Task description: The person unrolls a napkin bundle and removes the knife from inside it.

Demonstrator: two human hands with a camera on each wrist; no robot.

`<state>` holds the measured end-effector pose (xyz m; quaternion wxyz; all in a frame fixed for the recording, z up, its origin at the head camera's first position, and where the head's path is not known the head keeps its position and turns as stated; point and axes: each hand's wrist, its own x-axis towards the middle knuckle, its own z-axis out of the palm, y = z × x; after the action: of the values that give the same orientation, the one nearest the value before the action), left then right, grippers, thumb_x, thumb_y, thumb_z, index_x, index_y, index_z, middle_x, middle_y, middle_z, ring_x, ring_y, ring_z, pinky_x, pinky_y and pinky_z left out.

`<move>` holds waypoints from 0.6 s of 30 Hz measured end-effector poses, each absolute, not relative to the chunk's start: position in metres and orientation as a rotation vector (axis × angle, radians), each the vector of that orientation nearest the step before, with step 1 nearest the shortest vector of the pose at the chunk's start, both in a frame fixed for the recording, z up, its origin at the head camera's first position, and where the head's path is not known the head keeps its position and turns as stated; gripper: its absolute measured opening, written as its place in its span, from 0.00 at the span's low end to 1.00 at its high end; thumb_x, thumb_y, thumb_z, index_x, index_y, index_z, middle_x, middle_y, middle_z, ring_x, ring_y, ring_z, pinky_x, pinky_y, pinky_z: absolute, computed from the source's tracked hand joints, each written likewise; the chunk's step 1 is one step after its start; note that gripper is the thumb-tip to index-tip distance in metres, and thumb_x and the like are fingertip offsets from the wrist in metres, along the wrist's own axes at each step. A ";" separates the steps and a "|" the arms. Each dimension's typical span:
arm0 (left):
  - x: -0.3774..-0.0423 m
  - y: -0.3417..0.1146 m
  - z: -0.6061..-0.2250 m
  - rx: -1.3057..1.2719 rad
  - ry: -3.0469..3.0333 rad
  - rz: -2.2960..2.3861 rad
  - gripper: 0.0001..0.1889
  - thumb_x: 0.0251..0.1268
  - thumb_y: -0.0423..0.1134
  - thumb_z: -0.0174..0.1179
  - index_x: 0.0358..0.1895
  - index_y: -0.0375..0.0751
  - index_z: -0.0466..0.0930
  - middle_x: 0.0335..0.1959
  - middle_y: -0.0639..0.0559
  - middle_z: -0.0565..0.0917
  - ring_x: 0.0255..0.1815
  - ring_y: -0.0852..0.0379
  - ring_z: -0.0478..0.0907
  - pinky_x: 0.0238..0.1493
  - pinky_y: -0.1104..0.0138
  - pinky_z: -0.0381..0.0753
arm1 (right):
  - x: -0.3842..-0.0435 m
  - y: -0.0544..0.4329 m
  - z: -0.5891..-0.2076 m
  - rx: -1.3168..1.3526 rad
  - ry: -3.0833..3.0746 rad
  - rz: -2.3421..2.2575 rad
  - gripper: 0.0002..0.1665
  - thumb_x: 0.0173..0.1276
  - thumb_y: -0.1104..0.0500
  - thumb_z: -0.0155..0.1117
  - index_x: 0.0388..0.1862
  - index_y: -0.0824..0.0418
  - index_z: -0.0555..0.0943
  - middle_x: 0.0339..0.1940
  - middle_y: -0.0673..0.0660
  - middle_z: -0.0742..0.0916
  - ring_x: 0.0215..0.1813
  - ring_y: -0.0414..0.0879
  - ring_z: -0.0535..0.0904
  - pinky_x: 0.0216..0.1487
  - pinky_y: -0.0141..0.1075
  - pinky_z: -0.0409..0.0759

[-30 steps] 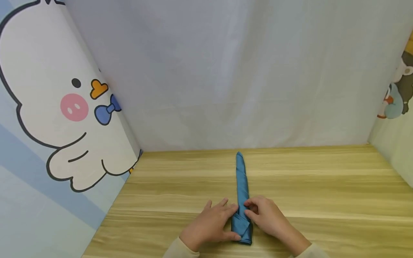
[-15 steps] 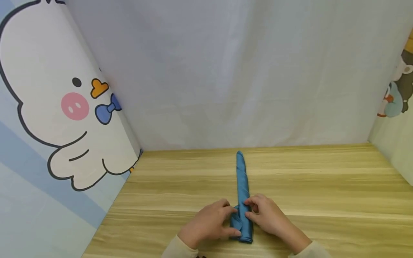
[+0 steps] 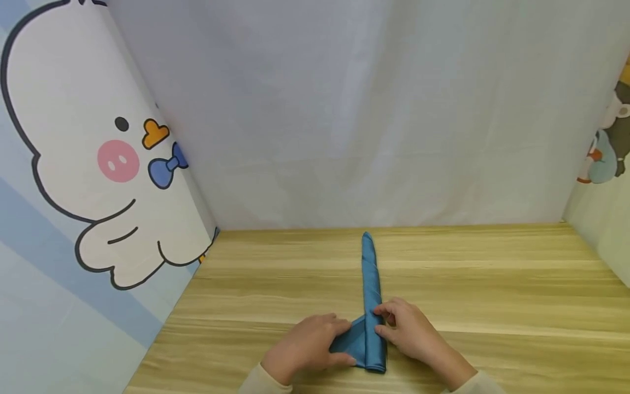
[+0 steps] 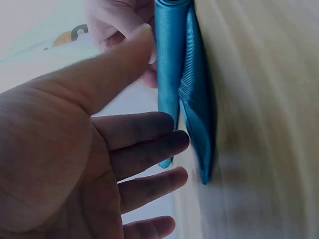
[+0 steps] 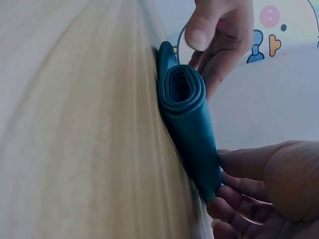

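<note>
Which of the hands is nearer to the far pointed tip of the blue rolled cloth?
Right, slightly. The right hand presses the rolled cloth a bit further up its right side; the left hand holds the loose flap at the near end, farthest from the tip.

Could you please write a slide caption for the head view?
Two hands, left and right, work a rolled blue satin napkin on a light wooden table.
</note>
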<state>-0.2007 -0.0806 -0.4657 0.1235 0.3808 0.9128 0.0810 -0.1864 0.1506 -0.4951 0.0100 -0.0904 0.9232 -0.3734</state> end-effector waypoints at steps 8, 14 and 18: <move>-0.200 -0.082 -0.471 1.127 2.691 0.161 0.33 0.62 0.61 0.59 0.67 0.48 0.72 0.69 0.53 0.69 0.69 0.50 0.65 0.63 0.56 0.69 | -0.186 0.151 -0.495 -0.272 2.903 -1.164 0.14 0.57 0.60 0.74 0.43 0.53 0.85 0.35 0.45 0.80 0.37 0.39 0.74 0.39 0.37 0.75; -0.202 -0.077 -0.477 1.142 2.674 0.217 0.36 0.67 0.62 0.52 0.75 0.52 0.59 0.76 0.58 0.57 0.76 0.52 0.51 0.63 0.42 0.63 | -0.186 0.150 -0.495 -0.312 2.892 -1.150 0.15 0.58 0.59 0.74 0.44 0.55 0.85 0.35 0.46 0.80 0.37 0.39 0.74 0.38 0.37 0.75; -0.202 -0.077 -0.482 1.095 2.649 0.180 0.36 0.68 0.62 0.52 0.75 0.55 0.57 0.76 0.60 0.55 0.76 0.52 0.49 0.63 0.40 0.62 | -0.185 0.150 -0.496 -0.354 2.927 -1.122 0.16 0.57 0.56 0.75 0.45 0.57 0.85 0.38 0.47 0.81 0.42 0.42 0.77 0.45 0.42 0.77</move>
<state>-0.2016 -0.0767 -0.4816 0.1342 0.3778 0.9140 0.0622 -0.1854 0.1498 -0.4958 -0.0063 -0.1123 0.9278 -0.3557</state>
